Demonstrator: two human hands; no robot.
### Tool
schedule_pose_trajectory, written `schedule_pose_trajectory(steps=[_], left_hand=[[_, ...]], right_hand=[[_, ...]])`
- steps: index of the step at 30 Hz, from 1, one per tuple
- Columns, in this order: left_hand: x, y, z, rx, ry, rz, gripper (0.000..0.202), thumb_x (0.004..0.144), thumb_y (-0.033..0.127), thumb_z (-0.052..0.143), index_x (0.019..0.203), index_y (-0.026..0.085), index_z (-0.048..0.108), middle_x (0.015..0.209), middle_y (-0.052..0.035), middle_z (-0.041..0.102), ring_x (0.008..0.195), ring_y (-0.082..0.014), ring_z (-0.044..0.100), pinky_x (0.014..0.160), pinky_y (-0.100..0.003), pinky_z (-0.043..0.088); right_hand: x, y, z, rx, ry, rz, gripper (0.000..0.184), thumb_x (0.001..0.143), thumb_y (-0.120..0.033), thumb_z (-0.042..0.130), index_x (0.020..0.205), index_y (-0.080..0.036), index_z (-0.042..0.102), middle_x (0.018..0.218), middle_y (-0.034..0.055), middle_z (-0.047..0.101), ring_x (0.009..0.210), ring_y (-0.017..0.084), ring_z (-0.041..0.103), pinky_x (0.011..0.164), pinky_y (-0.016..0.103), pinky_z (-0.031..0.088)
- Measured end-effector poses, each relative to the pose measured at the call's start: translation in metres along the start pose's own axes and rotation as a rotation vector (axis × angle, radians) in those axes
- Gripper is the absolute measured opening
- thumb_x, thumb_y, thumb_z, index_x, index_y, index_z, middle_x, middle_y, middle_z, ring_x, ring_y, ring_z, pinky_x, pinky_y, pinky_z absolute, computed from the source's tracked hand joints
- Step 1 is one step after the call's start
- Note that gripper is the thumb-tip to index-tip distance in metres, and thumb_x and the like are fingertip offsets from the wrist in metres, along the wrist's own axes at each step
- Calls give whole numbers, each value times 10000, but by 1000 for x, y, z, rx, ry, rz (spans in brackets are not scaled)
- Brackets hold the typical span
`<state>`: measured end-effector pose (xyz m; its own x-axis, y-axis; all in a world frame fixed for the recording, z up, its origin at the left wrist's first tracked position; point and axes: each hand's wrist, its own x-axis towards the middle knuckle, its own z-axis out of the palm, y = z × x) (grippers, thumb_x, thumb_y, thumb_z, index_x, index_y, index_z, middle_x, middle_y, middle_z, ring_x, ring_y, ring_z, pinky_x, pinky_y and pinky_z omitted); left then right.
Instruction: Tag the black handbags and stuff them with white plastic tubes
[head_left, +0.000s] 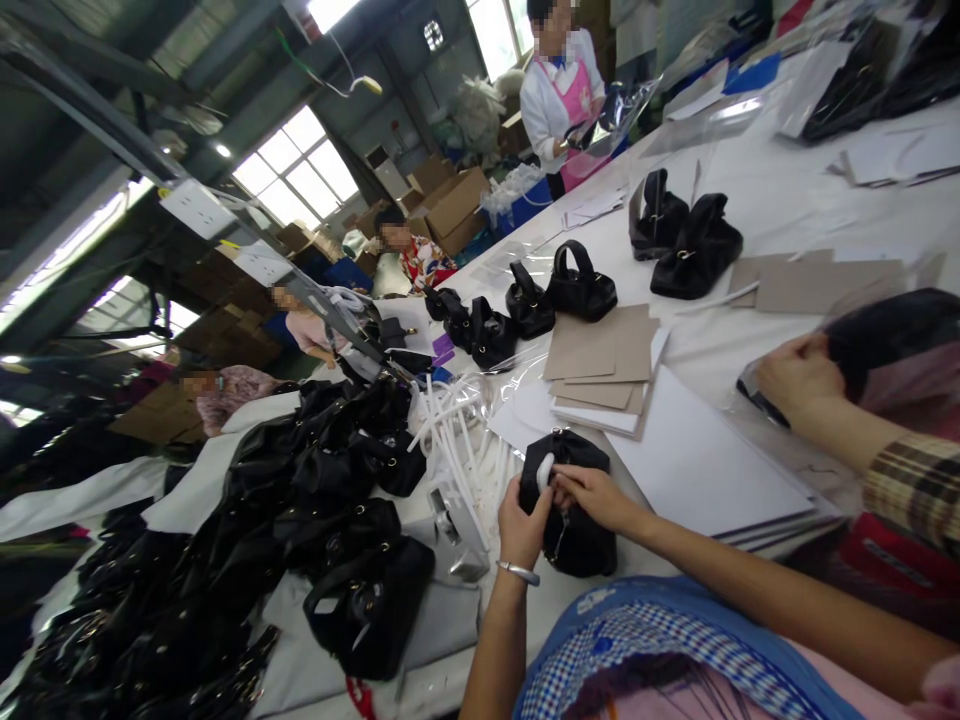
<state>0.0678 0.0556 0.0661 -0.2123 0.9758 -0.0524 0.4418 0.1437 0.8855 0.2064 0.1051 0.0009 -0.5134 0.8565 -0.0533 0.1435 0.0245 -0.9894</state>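
A small black handbag point(581, 548) stands on the table right in front of me, its handle toward my fingers. A piece of white, soft-looking wrapping point(545, 472) lies around part of that handle. My left hand point(523, 522), with a silver bangle on the wrist, is closed on the handle's near left side, thumb over it. From the right, my right hand point(596, 497) reaches in with its fingertips pinched together at the handle, close to the white piece. What lies between those fingertips is too small to make out.
Black handbags point(375, 605) heap up at left. White strips point(450, 430) and a metal tape dispenser point(454, 535) are nearby. Grey cardboard point(600, 350) and white paper sheets point(705, 460) lie ahead and right. A co-worker's hand point(802, 380) handles a bagged black handbag at right.
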Motion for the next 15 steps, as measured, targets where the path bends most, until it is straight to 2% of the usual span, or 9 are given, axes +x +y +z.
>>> schedule_pose_trajectory(steps=[2,3,6,11,13,15], left_hand=[[1,-3,-1,-21,0,-8,351,763,335,641,1074,176,604,1002,-66,668,947,-206,615,878,-346,462],[2,-5,0,-38,-15,-13,354,760,333,645,1073,175,603,1003,-67,669,949,-207,616,879,-347,464],[2,-9,3,-71,-53,-26,367,742,336,667,1065,173,605,993,-69,673,945,-211,618,874,-346,471],[2,-12,8,-109,-57,-34,366,740,359,667,1050,171,613,968,-66,680,915,-206,626,846,-331,485],[3,-12,8,-125,-72,-37,365,748,367,657,1052,169,612,970,-67,679,910,-203,627,842,-328,487],[3,-12,9,-115,-73,-44,369,752,377,653,1051,167,611,964,-67,679,912,-201,623,843,-325,484]], right_hand=[[0,9,-2,-269,-1,-31,424,895,-239,358,1292,-152,481,924,97,671,734,169,633,677,265,471],[0,13,-2,-431,-12,-18,489,875,-198,387,1362,-161,402,946,111,676,770,190,643,691,275,469],[4,13,2,-782,-100,91,571,845,-145,431,1407,-155,329,917,146,693,820,256,661,684,304,471],[14,-1,9,-846,-120,204,540,858,-112,416,1386,-43,324,930,208,681,841,307,662,682,364,494],[21,-3,9,-828,-122,254,480,868,-116,437,1330,3,382,954,229,664,864,309,656,708,391,500],[29,-1,9,-789,-142,287,372,891,-175,481,1232,-28,487,1000,193,646,896,268,642,755,400,506]])
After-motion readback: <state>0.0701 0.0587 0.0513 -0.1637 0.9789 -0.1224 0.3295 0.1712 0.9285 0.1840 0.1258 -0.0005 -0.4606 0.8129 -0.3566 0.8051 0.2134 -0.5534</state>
